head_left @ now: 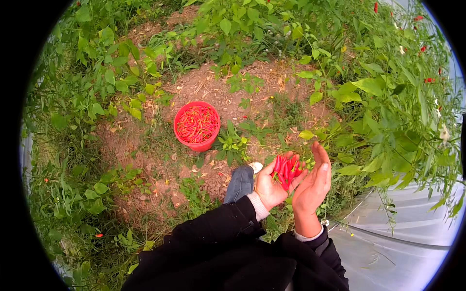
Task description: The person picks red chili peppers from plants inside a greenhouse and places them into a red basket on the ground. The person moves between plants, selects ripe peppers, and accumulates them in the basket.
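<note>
My left hand [270, 191] is cupped, palm up, around several small red chili peppers [285, 171] with green stems. Beside it on the right is my right hand [314, 182], raised with its fingers extended and its palm turned toward the peppers. I see nothing held in that hand; whether it touches the pile is unclear. To the left, on the bare soil, stands a red plastic bucket [202, 146], filled almost to its rim with more red chili peppers [196, 123].
Leafy chili plants [378, 94] with a few red fruits crowd the right side, and more foliage [105, 65] grows on the left. Plastic sheeting [397, 247] lies at lower right. My shoe [256, 167] shows beside my left hand, on weedy soil [207, 83].
</note>
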A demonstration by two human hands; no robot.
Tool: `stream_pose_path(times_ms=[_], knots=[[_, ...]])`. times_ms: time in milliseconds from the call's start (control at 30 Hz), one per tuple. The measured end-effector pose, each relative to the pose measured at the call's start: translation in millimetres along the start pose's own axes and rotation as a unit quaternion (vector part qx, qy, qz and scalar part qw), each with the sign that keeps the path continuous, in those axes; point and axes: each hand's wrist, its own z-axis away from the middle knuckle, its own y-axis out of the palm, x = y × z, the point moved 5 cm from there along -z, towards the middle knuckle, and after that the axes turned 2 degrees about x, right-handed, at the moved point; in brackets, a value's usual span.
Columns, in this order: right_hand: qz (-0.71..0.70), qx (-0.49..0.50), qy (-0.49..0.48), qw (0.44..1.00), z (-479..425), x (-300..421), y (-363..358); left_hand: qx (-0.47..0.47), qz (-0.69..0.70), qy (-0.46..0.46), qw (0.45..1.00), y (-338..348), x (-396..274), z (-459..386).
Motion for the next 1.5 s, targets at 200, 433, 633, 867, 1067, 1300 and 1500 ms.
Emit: stream_pose_path(times_ms=[200,433,633,867,1067,1300,1500], knots=[[0.019,-0.03,0.06,0.998,-2.9,-38.7,-30.0,-0.039,0.043,0.132,0.99,-16.7,-91.7,3.8],[0.013,-0.078,0.161,0.984,15.5,-79.4,-98.6,-0.142,-0.013,0.397,0.907,-95.4,-295.6,6.6],[0.046,-0.113,0.219,0.968,26.5,-99.0,-142.7,-0.254,-0.173,0.46,0.833,-127.4,-393.6,2.3],[0.086,-0.125,0.252,0.956,36.9,-91.2,-179.6,-0.326,-0.24,0.428,0.808,-117.5,-403.4,-20.3],[0.066,-0.296,0.225,0.926,49.6,-99.6,-323.0,-0.342,-0.529,0.134,0.765,-152.7,-302.1,-51.7],[0.016,-0.452,0.073,0.889,-1.2,-6.7,-395.4,0.072,-0.862,-0.191,0.464,-53.9,15.2,-82.9],[0.295,-0.304,-0.112,0.899,-81.9,15.8,-335.2,0.493,-0.866,-0.032,0.079,62.8,218.1,-50.5]])
